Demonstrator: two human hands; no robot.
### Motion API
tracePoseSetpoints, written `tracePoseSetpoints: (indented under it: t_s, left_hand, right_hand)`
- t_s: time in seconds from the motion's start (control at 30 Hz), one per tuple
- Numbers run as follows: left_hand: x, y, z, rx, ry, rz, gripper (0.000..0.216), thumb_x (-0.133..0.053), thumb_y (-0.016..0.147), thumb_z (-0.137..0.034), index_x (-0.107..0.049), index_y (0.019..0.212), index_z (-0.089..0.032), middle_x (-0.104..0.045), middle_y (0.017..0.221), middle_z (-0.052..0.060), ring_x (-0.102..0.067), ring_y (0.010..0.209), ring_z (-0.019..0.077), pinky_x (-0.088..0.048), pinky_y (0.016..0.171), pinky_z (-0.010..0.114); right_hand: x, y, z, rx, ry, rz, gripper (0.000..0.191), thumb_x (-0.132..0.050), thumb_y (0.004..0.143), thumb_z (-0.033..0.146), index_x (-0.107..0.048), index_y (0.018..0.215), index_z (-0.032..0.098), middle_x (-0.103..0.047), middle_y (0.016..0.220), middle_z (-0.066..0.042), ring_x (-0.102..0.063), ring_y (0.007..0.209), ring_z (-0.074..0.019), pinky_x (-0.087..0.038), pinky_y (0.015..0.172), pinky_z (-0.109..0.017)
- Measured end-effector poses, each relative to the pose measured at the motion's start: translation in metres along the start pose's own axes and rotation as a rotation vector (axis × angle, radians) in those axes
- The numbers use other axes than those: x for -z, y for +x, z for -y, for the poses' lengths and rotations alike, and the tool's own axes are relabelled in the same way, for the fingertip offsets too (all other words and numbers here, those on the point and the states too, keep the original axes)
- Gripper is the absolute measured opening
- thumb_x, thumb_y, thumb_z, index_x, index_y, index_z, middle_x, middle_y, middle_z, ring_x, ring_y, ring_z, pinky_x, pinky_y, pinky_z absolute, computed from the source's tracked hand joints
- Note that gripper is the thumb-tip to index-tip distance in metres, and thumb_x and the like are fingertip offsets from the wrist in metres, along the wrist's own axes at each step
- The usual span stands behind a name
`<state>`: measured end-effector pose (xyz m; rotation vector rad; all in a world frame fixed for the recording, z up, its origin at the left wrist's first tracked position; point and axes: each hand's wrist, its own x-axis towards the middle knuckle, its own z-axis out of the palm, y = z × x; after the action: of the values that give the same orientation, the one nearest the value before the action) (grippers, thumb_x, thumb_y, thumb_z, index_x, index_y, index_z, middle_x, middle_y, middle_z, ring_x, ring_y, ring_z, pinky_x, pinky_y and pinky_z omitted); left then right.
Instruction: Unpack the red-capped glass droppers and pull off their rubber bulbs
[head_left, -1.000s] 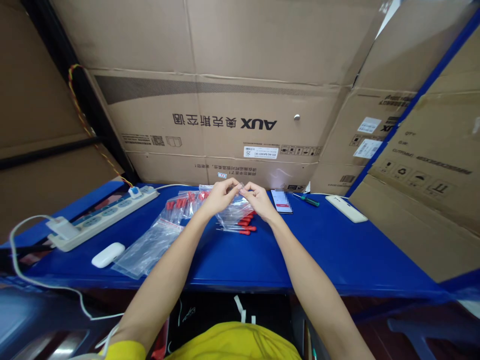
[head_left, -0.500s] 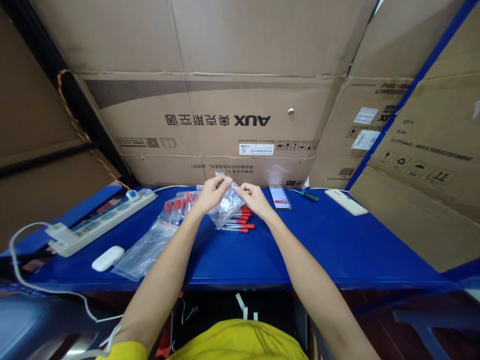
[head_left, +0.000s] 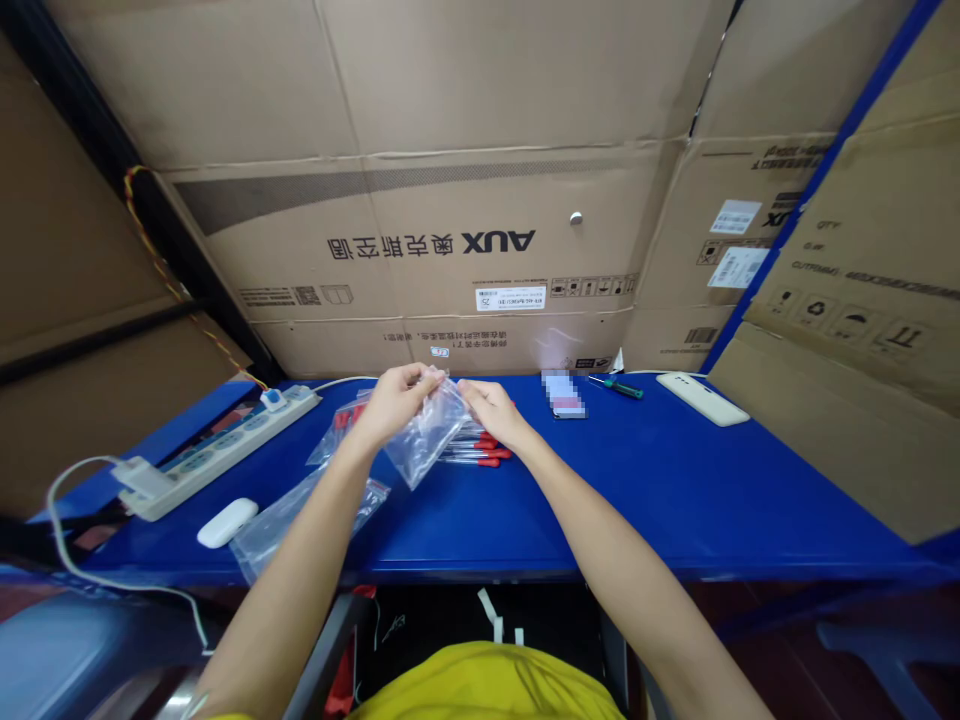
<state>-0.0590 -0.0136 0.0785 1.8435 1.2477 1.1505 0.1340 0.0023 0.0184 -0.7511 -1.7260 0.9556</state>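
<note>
My left hand [head_left: 401,402] and my right hand [head_left: 492,408] both pinch the top edge of a clear plastic zip bag [head_left: 421,447], which hangs tilted between them. No contents can be made out in it. Under and to the right of the bag lie several droppers [head_left: 480,455], clear thin tubes with red bulbs pointing right. Behind my left wrist are filled bags [head_left: 337,425] with red bulbs showing through. More flat clear bags [head_left: 277,520] lie by my left forearm, partly hidden by it.
A white power strip [head_left: 225,450] with plugs runs along the left, near a white earbud case [head_left: 228,523]. A phone [head_left: 565,394], a green-handled screwdriver [head_left: 622,388] and a cream-coloured phone-like slab [head_left: 703,399] lie at the back right. Cardboard walls [head_left: 450,200] enclose the blue table [head_left: 645,500].
Both hands have shifted slightly left with the bag, which now hangs lower and more tilted. My left hand has moved a little away from my right. The view has shifted slightly.
</note>
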Motion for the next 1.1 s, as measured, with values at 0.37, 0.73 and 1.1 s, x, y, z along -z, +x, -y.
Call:
tracePoseSetpoints:
  t_s: [0.37, 0.73, 1.1]
  left_hand:
    - [0.094, -0.102, 0.018, 0.262, 0.347, 0.08, 0.049, -0.061, 0.086, -0.073, -0.062, 0.081, -0.024, -0.054, 0.06, -0.001, -0.047, 0.051, 0.0168, -0.035, 0.049, 0.027]
    - [0.08, -0.151, 0.064, 0.101, 1.08, -0.234, 0.067, -0.034, 0.1, -0.063, -0.065, 0.134, -0.014, -0.06, 0.14, 0.021, -0.057, 0.128, 0.0407, -0.045, 0.109, 0.053]
    - [0.04, -0.186, 0.06, 0.415, 1.154, -0.09, 0.072, -0.041, 0.097, -0.067, -0.048, 0.16, -0.032, -0.041, 0.166, 0.015, -0.038, 0.151, 0.0459, -0.035, 0.117, 0.064]
  right_hand:
    - [-0.009, -0.011, -0.003, 0.114, -0.329, -0.032, 0.045, -0.059, 0.101, 0.062, -0.075, 0.077, 0.027, -0.068, 0.066, -0.002, -0.066, 0.07, -0.0227, -0.036, 0.072, -0.03]
    - [-0.003, -0.013, 0.015, -0.02, -0.723, 0.134, 0.052, -0.034, 0.113, 0.052, -0.078, 0.108, 0.026, -0.079, 0.089, -0.005, -0.073, 0.093, -0.0233, -0.04, 0.083, -0.027]
    - [-0.006, -0.013, 0.011, -0.003, -0.698, 0.125, 0.054, -0.032, 0.113, 0.051, -0.079, 0.106, 0.026, -0.08, 0.091, -0.005, -0.073, 0.092, -0.0229, -0.04, 0.083, -0.027]
